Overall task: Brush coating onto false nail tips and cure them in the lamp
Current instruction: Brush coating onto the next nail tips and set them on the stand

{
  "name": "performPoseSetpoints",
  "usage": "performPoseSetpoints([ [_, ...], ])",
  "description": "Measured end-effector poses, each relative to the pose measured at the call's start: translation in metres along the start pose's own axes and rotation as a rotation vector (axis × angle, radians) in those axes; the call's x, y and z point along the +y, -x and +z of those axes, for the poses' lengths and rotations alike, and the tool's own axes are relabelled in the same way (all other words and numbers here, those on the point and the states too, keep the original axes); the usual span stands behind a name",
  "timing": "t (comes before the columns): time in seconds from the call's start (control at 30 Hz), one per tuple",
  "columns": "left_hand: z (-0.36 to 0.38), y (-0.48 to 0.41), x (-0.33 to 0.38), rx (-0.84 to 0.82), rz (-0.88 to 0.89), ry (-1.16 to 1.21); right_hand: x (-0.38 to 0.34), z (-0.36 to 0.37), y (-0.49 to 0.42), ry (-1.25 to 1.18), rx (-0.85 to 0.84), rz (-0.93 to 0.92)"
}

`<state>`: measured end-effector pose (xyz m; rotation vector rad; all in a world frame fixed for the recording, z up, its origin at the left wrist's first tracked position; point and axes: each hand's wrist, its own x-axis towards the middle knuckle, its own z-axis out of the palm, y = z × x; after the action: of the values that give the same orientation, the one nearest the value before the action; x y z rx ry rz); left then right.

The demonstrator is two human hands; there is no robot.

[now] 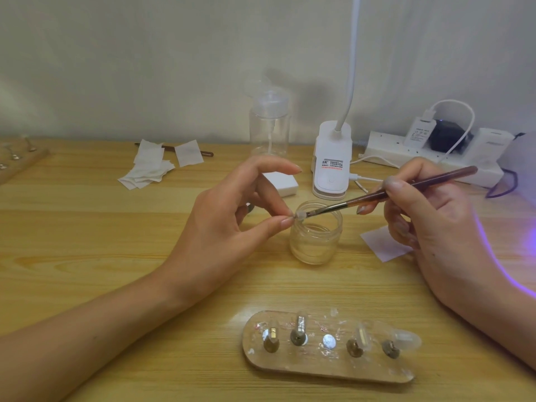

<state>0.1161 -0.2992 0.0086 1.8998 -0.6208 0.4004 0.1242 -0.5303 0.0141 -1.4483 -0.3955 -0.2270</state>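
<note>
pinching: left hand (232, 224), thumb and forefinger closed on a small pale translucent false nail tip (300, 216), other fingers loosely spread. tip held over the mouth of a small clear glass jar (316, 242), which stands mid-way across the light wood-grain desk (116, 256). right hand (429, 227): fingers curled round a slim dark-brown wooden brush (391, 192), pen-fashion, bristles touching the tip. near desk edge: oblong clear acrylic holder board (327, 369), four small metal stands on it. far right edge: white rounded lamp housing (520, 158), violet light beside it.
</note>
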Motion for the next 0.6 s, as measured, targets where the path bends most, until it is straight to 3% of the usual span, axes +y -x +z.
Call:
performPoseSetpoints([
  [0.1, 0.0004, -0.0004, 0.0011, 0.002, 0.003, 0.0, 0.0001, -0.0019, -0.0013, -0.025, 0.034, 0.007],
  [0.27, -0.0005, -0.0007, 0.0, -0.004, 0.012, -0.024, 0.0002, 0.0009, -0.0008, -0.031, -0.047, -0.016],
  [0.4, -0.0009, -0.0003, -0.0009, -0.007, 0.02, -0.035, 0.0022, -0.0014, -0.002, 0.01, 0.024, 0.041],
  [0.6, -0.0009, 0.0004, -0.0008, -0.005, 0.018, -0.027, 0.0015, -0.0008, -0.0011, -0.03, -0.048, -0.065],
])
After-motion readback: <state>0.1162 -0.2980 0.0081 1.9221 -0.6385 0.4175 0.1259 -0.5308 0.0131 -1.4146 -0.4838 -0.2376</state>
